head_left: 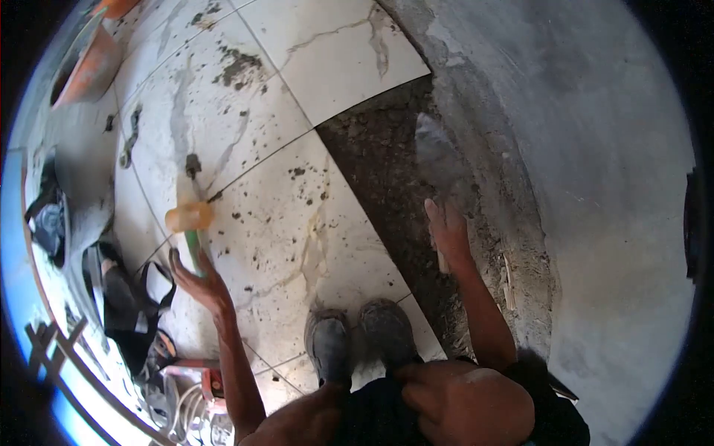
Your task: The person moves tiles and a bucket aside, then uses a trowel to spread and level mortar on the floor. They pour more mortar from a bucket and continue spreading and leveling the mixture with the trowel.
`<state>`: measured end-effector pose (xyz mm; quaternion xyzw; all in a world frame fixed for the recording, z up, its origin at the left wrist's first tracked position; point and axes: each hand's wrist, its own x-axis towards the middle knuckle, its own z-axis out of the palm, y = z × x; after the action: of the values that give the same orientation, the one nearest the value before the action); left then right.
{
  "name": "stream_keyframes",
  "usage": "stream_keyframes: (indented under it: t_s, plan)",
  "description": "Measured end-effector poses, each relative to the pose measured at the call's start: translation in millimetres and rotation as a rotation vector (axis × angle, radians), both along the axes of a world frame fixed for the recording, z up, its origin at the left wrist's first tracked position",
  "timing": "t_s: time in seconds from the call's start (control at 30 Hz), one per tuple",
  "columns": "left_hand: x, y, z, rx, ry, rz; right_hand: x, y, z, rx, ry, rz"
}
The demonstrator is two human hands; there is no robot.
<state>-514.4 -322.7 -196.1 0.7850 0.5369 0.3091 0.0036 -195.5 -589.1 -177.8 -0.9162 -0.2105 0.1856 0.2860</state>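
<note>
**Mallet in the left hand, trowel in the right, over the tile edge**

Knees [439, 405] fill the bottom of the head view, with two dusty shoes [361, 338] just beyond them on the tile [275, 223]. Left of the shoes, the left hand [199, 281] is half open, its fingers curled loosely around the green handle of a mallet [190, 223]. Whether the grip is tight cannot be told. The handle runs up and away from the palm, nearly straight along the floor, and ends in the orange head, which sits over a tile joint. To the right, the right hand [450, 232] closes over the handle of a trowel [437, 152]. Its blurred blade points away from the person, long axis roughly parallel to the wall [595, 186], above the mortar bed [387, 156].

That dark mortar strip lies between the tile edge and the wall, narrow and hemmed in on the right. Tiled floor spreads open ahead and between the hands. Tools and cables [175, 386] crowd the floor just behind the left arm, and an orange bucket [89, 63] stands well apart at the far left.
</note>
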Motion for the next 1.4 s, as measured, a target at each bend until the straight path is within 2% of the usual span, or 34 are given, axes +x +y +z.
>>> stream_keyframes:
  t_s: [0.07,0.13,0.2,0.27,0.3,0.33,0.37,0.4,0.47,0.57,0.63,0.7,0.73,0.8,0.9,1.0,1.17,1.23,1.27,1.33,1.37,1.4]
  plan:
    - [11.3,-20.4,8.0,-0.046,-0.022,-0.093,0.3,22.7,22.4,0.113,0.664,-0.411]
    - [19.2,-49.1,6.3,-0.199,0.015,-0.223,2.3,42.2,28.0,0.146,0.651,-0.456]
    - [33.9,-85.6,-0.4,-0.377,-0.17,-0.35,13.7,43.4,18.2,0.173,0.647,-0.505]
    - [47.9,-113.8,4.5,-0.537,-0.128,-0.516,42.2,39.9,-11.3,-0.305,-0.017,-0.068]
    - [53.8,-124.3,4.6,-0.578,-0.095,-0.61,52.0,40.0,-4.9,-0.304,-0.02,-0.065]
    - [57.1,-134.1,4.0,-0.621,-0.063,-0.698,60.4,39.4,8.1,-0.369,-0.247,0.046]
    - [60.0,-141.5,2.8,-0.62,-0.068,-0.689,68.0,42.7,22.1,-0.426,-0.479,0.161]
    - [64.8,-146.6,0.5,-0.635,-0.036,-0.724,76.1,49.6,37.8,-0.424,-0.489,0.168]
    - [70.3,-151.4,-4.5,-0.657,-0.022,-0.759,90.1,60.1,65.9,-0.651,-0.659,0.378]
    - [77.9,-139.5,-10.8,-0.603,-0.103,-0.721,108.5,78.9,77.3,-0.689,-0.754,0.505]
    - [75.3,-123.0,-12.6,-0.468,-0.054,-0.738,117.6,90.0,76.2,-0.683,-0.772,0.545]
    - [66.3,-99.1,-23.4,-0.334,-0.063,-0.67,124.4,102.1,71.8,-0.677,-0.788,0.582]
    - [59.7,-88.8,-22.2,-0.43,-0.044,-0.557,126.1,108.1,68.5,-0.644,-0.874,0.607]
    - [42.6,-62.7,-32.2,-0.244,0.024,-0.502,124.8,124.1,71.6,-0.606,-0.968,0.645]
    - [39.7,-51.9,-38.4,-0.237,-0.016,-0.393,105.8,149.6,87.2,-0.743,-0.957,0.732]
    - [44.0,-53.7,-32.3,-0.274,0.059,-0.407,70.3,168.3,95.3,-0.908,-0.963,0.784]
    - [41.1,-52.4,-37.0,-0.323,0.06,-0.387,9.0,159.3,75.2,-1.046,-0.963,0.784]
    - [42.0,-51.3,-35.6,-0.294,0.034,-0.41,-5.1,142.6,66.6,-0.864,-1.04,0.72]
    - [40.0,-51.9,-34.9,-0.27,0.019,-0.414,-10.7,127.1,72.4,-0.871,-1.034,0.713]
    - [40.7,-49.4,-35.4,-0.291,0.032,-0.397,-10.3,91.6,90.9,-0.553,-0.749,0.572]
    - [39.5,-49.2,-37.9,-0.283,0.042,-0.401,-11.5,73.7,87.6,-0.561,-0.747,0.581]
    - [39.0,-51.9,-38.8,-0.279,0.054,-0.404,-11.1,52.9,75.7,-0.47,-0.618,0.454]
